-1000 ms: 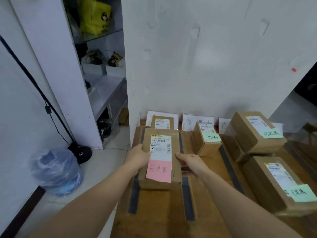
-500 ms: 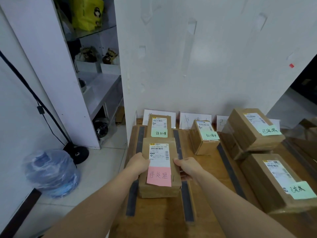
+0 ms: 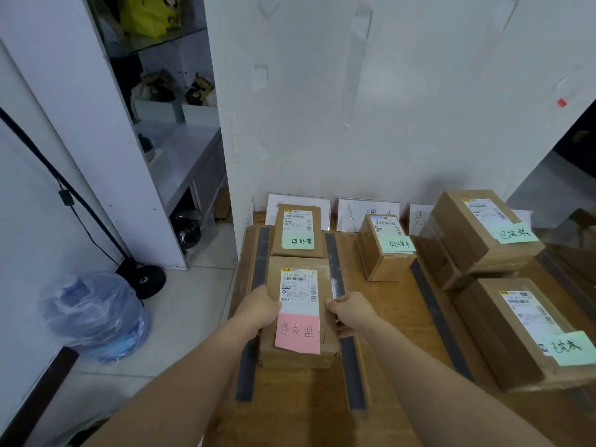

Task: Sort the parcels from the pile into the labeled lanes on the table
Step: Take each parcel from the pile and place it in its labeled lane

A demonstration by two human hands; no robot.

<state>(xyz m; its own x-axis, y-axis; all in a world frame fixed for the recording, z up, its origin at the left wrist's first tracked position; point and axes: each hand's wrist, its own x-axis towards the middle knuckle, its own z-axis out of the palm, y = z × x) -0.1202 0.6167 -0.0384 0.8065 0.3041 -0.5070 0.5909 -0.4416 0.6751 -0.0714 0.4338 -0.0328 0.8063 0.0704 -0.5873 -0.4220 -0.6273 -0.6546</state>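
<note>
A brown parcel with a pink note (image 3: 298, 314) lies flat in the leftmost lane of the wooden table (image 3: 400, 321), between two grey tape strips. My left hand (image 3: 258, 309) grips its left edge and my right hand (image 3: 350, 312) grips its right edge. Just behind it in the same lane lies a parcel with a green note (image 3: 298, 230). A small parcel with a green note (image 3: 385, 246) stands in the middle lane. Two larger green-noted parcels, one at the back (image 3: 480, 230) and one in front (image 3: 529, 330), sit in the right lane.
White lane cards (image 3: 367, 212) lean against the wall behind the parcels. Left of the table are a wrapped water bottle (image 3: 93, 317) on the floor, a black stand base (image 3: 145, 280) with its pole, and a white shelf unit (image 3: 180, 146).
The pink-noted parcel has come down and toward me into the left lane, uncovering the green-noted parcel behind it. Both hands stayed on its edges.
</note>
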